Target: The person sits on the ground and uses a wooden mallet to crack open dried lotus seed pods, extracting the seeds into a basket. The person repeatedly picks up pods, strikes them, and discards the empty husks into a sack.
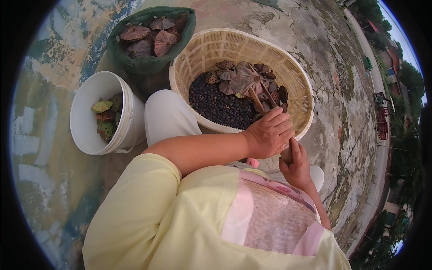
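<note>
My left hand (270,133) reaches across my body and closes around a two-pronged wooden tool (257,100). My right hand (298,165) grips the tool's lower end, just below the left. The prongs point into a pale plastic basket (293,84) and meet a large dried lotus seed pod (245,80). Whether the prongs pinch the pod, I cannot tell. Many dark loose lotus seeds (219,101) cover the left part of the basket's floor. Brown, dried lotus pods (212,77) lie heaped at the back and right, some showing seed holes.
Left of my knee stands a white plastic bucket (91,131) with several green and brown lotus pods (105,130) inside. Behind it, a green mesh sack (152,65) holds dried pods (165,43). Cracked concrete (332,101) extends right towards a red vehicle (382,123) and trees.
</note>
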A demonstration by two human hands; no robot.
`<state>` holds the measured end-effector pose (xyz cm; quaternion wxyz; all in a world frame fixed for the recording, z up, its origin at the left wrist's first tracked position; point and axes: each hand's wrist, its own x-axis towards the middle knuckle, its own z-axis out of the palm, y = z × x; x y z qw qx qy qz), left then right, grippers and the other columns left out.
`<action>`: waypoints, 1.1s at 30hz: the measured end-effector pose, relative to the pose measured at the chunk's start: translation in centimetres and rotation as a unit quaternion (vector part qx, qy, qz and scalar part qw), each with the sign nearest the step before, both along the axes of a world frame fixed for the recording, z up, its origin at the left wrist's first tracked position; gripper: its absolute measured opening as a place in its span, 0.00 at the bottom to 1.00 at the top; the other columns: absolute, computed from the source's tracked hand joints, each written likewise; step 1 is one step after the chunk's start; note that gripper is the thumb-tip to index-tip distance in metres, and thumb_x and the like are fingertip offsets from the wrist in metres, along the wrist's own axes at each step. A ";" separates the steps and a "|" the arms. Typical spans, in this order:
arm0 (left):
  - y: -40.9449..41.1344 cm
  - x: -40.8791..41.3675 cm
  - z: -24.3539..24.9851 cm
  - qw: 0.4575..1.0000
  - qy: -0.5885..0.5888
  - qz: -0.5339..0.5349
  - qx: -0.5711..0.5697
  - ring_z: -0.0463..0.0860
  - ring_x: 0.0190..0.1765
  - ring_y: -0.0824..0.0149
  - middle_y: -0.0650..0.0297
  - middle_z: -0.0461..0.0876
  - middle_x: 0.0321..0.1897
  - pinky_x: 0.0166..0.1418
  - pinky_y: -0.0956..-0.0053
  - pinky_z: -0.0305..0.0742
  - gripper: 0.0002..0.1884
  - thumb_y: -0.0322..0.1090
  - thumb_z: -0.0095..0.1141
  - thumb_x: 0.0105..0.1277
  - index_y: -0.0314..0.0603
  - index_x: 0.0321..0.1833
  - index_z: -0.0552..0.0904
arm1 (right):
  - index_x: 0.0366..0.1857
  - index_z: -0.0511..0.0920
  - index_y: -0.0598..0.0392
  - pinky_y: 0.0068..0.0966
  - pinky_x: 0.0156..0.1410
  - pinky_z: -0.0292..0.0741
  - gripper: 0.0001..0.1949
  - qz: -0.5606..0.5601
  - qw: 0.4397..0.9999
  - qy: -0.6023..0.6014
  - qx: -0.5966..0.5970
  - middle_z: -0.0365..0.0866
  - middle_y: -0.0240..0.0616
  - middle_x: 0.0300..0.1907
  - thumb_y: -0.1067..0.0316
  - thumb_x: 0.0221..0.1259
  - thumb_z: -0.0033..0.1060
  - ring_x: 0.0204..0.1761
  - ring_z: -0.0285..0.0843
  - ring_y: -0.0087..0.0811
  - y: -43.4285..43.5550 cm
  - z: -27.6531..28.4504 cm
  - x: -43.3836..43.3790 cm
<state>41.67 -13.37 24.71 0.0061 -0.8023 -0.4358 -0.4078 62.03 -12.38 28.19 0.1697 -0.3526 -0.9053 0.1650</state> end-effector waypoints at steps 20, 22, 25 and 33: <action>0.4 0.2 1.9 0.994 -0.019 -0.009 0.109 0.72 0.61 0.54 0.58 0.78 0.51 0.71 0.52 0.59 0.20 0.42 0.60 0.55 0.41 0.48 0.80 | 0.67 0.61 0.60 0.41 0.48 0.75 0.39 -0.002 0.999 0.041 0.016 0.73 0.53 0.47 0.76 0.42 0.64 0.46 0.75 0.54 -0.4 0.2 0.0; 0.5 0.3 -0.5 0.997 -0.004 -0.035 0.067 0.69 0.65 0.52 0.57 0.76 0.55 0.73 0.51 0.55 0.22 0.44 0.58 0.58 0.41 0.53 0.78 | 0.67 0.61 0.60 0.41 0.49 0.75 0.39 -0.008 0.999 0.030 -0.006 0.73 0.54 0.48 0.76 0.42 0.64 0.46 0.75 0.54 -0.6 -1.6 0.3; -1.9 0.9 -10.6 0.997 0.056 -0.009 -0.059 0.68 0.66 0.52 0.55 0.74 0.59 0.75 0.53 0.50 0.24 0.46 0.54 0.63 0.40 0.58 0.76 | 0.69 0.61 0.54 0.41 0.50 0.77 0.40 -0.044 0.959 -0.230 -0.159 0.74 0.57 0.48 0.69 0.46 0.64 0.44 0.78 0.56 -1.2 -5.9 1.2; -0.1 0.2 -5.8 0.977 0.104 -0.036 -0.186 0.67 0.67 0.50 0.53 0.74 0.58 0.75 0.51 0.51 0.24 0.48 0.56 0.63 0.41 0.58 0.76 | 0.69 0.61 0.51 0.37 0.38 0.80 0.38 -0.087 0.829 0.064 -0.549 0.79 0.53 0.43 0.64 0.47 0.62 0.37 0.82 0.46 2.0 -4.5 2.0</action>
